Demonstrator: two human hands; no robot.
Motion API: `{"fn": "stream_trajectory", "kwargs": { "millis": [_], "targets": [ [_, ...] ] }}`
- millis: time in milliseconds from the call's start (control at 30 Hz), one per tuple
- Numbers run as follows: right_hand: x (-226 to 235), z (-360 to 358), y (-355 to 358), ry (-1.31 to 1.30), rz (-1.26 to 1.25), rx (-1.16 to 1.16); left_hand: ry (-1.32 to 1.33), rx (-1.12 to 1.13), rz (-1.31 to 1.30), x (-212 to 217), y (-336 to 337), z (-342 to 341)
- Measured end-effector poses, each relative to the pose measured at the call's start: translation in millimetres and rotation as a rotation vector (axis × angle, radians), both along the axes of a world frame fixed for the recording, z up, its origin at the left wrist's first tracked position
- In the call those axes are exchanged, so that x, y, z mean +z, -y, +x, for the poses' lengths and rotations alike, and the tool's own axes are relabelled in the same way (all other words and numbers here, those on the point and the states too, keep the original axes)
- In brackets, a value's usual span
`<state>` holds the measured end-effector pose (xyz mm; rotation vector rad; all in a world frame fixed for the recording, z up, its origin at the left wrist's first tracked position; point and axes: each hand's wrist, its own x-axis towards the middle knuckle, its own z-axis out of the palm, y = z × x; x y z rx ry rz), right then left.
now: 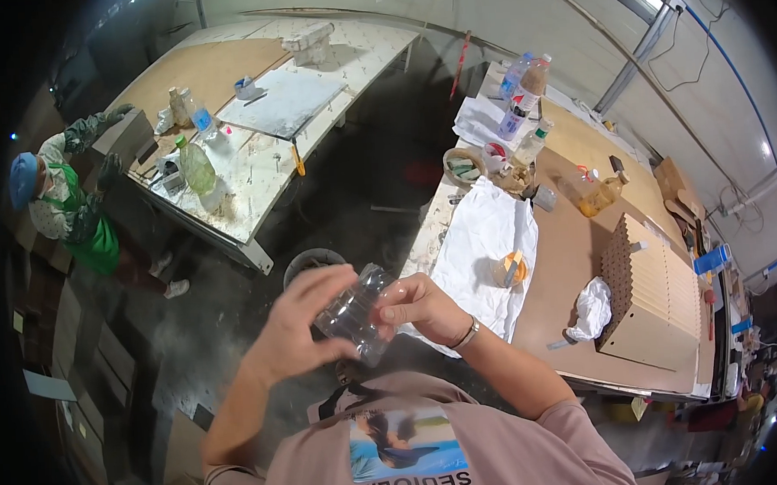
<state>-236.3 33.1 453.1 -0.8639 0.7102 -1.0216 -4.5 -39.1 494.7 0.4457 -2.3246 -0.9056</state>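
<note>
In front of my chest I have a clear plastic container [355,320] that looks like a cut-off bottle, tilted and seemingly with nothing in it. My left hand [298,326] curves round its left side, fingers above and thumb below. From the right, my right hand [422,309] pinches its edge between thumb and fingers. The fingertips of that hand are partly seen through the plastic. Just to the right, a white cloth [484,251] is spread on the workbench, and a small cup with orange content [511,270] rests on it.
Bottles [533,80] and small tubs crowd the right bench's far end. A ridged brown panel block [651,292] and a crumpled white wad [592,310] lie nearer. A dark round bin [316,261] stands on the floor beyond my hands. Left, a person in a green apron [92,234] handles a panel beside another table [230,184].
</note>
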Motion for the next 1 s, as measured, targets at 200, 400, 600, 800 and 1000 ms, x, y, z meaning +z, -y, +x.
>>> {"fn": "stream_trajectory", "kwargs": {
  "millis": [200,400,600,800,1000],
  "targets": [
    [-13,-3,-4,0.129,0.089,-0.067,0.049,-0.023,-0.168,-9,-7,-3],
    [-34,3,-5,-0.545,0.048,-0.243,0.103,0.121,-0.426,-37,-21,-16],
    [-8,31,-31,-0.928,-0.305,-0.082,0.232,0.059,-0.402,-61,-36,-25],
    [-33,36,-39,-0.990,-0.207,0.002,0.335,0.019,-0.408,-70,-44,-27],
    [-74,35,-50,-1.130,-0.234,0.048,0.250,0.013,-0.248,-87,-46,-27]
  ]
}}
